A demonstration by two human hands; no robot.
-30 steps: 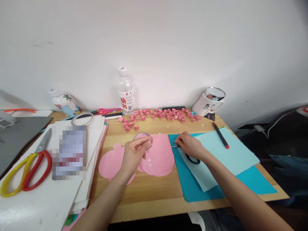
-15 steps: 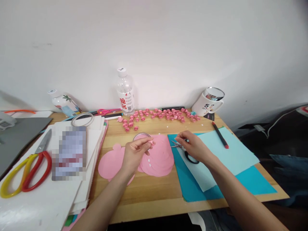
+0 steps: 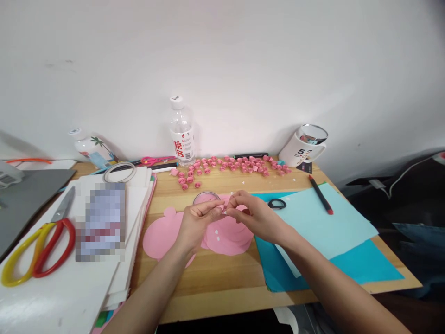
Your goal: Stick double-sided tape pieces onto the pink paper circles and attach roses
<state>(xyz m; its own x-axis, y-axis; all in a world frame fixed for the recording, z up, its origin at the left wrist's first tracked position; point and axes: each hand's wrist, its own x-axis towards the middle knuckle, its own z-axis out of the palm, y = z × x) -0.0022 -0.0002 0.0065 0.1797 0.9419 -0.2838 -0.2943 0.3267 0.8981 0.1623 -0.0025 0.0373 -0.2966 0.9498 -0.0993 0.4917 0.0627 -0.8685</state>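
Head view, bench: I see a pale wooden bench (image 3: 222, 283) with visible grain, set against a plain white wall (image 3: 243, 55).
Head view, left hand: the left hand (image 3: 194, 225) hangs over the middle of the bench, its fingers (image 3: 213, 212) pinched together on a small pink paper piece (image 3: 224, 211).
Head view, right hand: the right hand (image 3: 257, 218) meets it from the other side, fingertips clamped on the same piece.
Head view, pink circles (image 3: 229, 236): flat, matte round cut-outs that overlap beneath both hands; a clear round rim (image 3: 206, 196) sits just behind them.
Head view, blue sheets: a smooth light blue sheet (image 3: 327, 218) lies on a deeper teal sheet (image 3: 365, 264), with a red pen (image 3: 320, 195) across it.
Head view, small scissors (image 3: 277, 203): black loop handle, flat on the blue paper, apart from the right hand.
Head view, back row: a clear plastic bottle (image 3: 181, 132), a tilted white mug (image 3: 302, 146) and many little pink paper rolls (image 3: 236, 164).
Head view, left side: glossy red-and-yellow scissors (image 3: 38, 246) lie on a stack of white boards (image 3: 69, 287).
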